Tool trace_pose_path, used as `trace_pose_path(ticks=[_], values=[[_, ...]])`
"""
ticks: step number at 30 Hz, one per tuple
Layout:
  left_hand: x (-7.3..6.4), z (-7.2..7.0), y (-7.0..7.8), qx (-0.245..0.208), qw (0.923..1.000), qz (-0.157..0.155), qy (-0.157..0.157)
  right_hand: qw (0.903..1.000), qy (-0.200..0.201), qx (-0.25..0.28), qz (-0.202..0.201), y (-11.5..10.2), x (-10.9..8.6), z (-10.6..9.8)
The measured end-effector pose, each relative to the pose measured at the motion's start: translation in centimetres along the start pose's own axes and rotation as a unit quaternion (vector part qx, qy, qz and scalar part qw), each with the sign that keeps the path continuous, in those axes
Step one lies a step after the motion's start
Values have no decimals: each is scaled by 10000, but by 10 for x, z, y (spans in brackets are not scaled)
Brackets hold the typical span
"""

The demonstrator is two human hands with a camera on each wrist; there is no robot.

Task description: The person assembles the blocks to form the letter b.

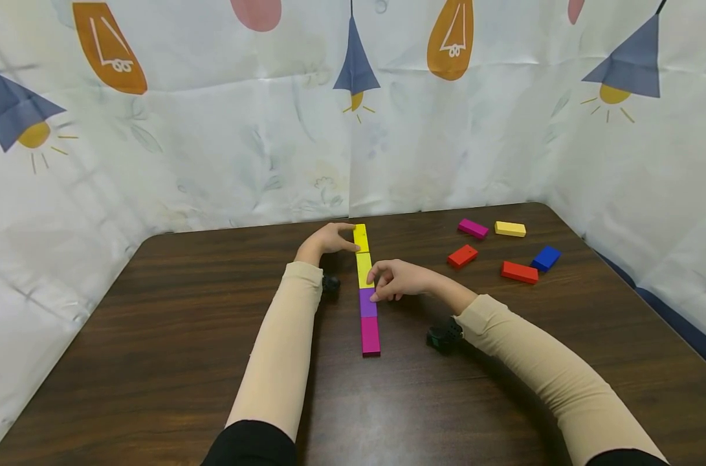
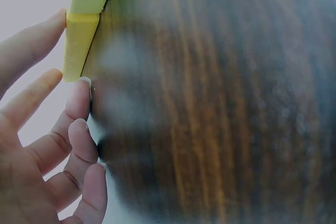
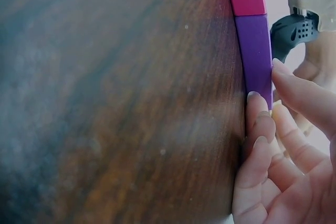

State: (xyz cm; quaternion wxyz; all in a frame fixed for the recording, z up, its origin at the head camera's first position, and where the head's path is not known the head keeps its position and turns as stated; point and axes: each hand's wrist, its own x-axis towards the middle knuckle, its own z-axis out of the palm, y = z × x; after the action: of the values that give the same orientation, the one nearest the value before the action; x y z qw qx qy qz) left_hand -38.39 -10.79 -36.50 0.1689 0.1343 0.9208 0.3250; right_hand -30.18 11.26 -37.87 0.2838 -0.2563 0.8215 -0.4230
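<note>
In the head view a straight row of blocks runs away from me: a magenta block (image 1: 371,335) nearest, then a purple block (image 1: 367,303), a near yellow block (image 1: 364,268) and a far yellow block (image 1: 360,237). My left hand (image 1: 328,239) touches the far yellow block, thumb at its left side, index finger by its far end. My right hand (image 1: 408,279) rests its thumb on the purple block and its bent index finger by the near yellow one. The right wrist view shows other fingertips (image 3: 253,96) against the purple block's side.
Loose on the right lie a magenta block (image 1: 472,228), a yellow block (image 1: 510,229), a blue block (image 1: 546,258) and two red blocks, one smaller (image 1: 462,256) and one longer (image 1: 519,272). A patterned curtain (image 1: 242,149) hangs behind the brown table (image 1: 184,336).
</note>
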Motion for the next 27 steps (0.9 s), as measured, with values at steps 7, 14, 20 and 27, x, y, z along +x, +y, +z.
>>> trace_pose_path(ticks=[7, 14, 20, 27], values=[[-1, -1, 0, 30, 10000, 8, -63, 10000, -20, -18, 33, 0, 1, 0], [0, -2, 0, 142, 9999, 47, -68, 10000, -30, 10, 24, 1, 2, 0], [0, -2, 0, 158, 9998, 27, -111, 10000, 3, -6, 44, 0, 2, 0], [1, -2, 0, 138, 9998, -3, -137, 10000, -3, -25, 43, 0, 1, -1]])
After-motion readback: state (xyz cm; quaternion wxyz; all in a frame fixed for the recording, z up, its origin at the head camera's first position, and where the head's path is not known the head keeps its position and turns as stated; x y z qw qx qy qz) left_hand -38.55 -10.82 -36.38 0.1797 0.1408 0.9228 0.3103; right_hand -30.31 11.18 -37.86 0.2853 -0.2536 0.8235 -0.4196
